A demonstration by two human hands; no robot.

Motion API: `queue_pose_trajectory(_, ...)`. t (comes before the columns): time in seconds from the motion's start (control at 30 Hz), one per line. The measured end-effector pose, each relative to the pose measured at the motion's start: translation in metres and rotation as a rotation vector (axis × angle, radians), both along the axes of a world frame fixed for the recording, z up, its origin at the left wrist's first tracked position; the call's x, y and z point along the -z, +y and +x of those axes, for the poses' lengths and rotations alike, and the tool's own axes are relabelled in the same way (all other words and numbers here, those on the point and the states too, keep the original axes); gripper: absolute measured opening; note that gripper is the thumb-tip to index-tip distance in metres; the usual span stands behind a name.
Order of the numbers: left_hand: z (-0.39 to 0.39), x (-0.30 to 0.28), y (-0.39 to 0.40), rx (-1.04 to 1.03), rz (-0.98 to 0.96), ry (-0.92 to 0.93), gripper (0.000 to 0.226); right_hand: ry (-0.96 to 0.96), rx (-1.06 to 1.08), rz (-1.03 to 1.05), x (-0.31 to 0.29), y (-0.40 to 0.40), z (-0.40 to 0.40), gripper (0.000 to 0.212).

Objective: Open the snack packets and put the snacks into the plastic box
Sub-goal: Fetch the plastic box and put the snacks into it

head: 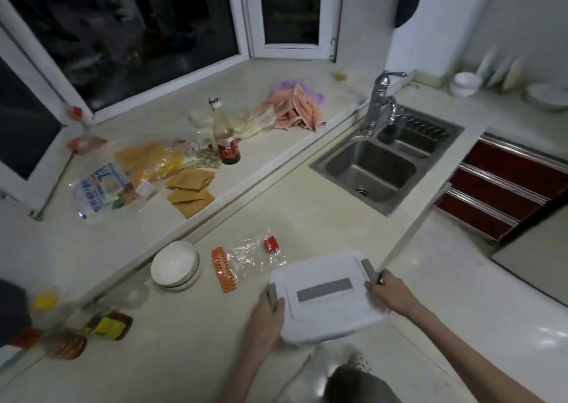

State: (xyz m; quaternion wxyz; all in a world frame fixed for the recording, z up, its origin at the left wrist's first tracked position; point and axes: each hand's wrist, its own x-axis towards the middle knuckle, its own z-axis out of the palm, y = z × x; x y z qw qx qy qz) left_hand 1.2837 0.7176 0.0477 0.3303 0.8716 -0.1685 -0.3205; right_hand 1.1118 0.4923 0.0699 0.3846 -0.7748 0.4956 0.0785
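A white plastic box [325, 313] with its lid on and a grey strip across the top rests at the counter's front edge. My left hand [266, 319] grips the grey clasp on its left side. My right hand [388, 290] grips the grey clasp on its right side. Just left of the box lies an orange snack packet [224, 269], with a crumpled clear wrapper with a red label [261, 250] beside it.
A white bowl [175, 266] stands upside down to the left. Bags, brown packets [190, 192] and a sauce bottle [226, 144] crowd the window ledge. A double steel sink [381, 163] with tap is at the right. Jars [107, 326] line the near left.
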Motion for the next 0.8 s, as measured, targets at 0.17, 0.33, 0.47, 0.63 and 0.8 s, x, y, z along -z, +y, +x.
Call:
queue_pose_trajectory(0.17, -0.026, -0.021, -0.057, 0.176, -0.099, -0.067, 0.039, -0.006, 0.248, -0.057, -0.024, -0.020, -0.065, 0.027)
queue_pose_trajectory(0.33, -0.056, -0.044, -0.125, 0.270, -0.245, -0.142, 0.041, -0.085, 0.441, -0.083, -0.050, -0.050, -0.113, 0.032)
queue_pose_trajectory(0.47, -0.077, -0.060, -0.195, 0.337, -0.281, -0.145, 0.038, -0.150, 0.561, -0.089, -0.067, -0.090, -0.148, 0.033)
queue_pose_trajectory(0.63, -0.109, -0.079, -0.290, 0.416, -0.334, -0.094, 0.031, -0.239, 0.655, -0.101, -0.083, -0.158, -0.200, 0.031)
queue_pose_trajectory(0.8, -0.154, -0.091, -0.383, 0.480, -0.401, -0.092, 0.042, -0.307, 0.745, -0.121, -0.095, -0.228, -0.251, 0.029)
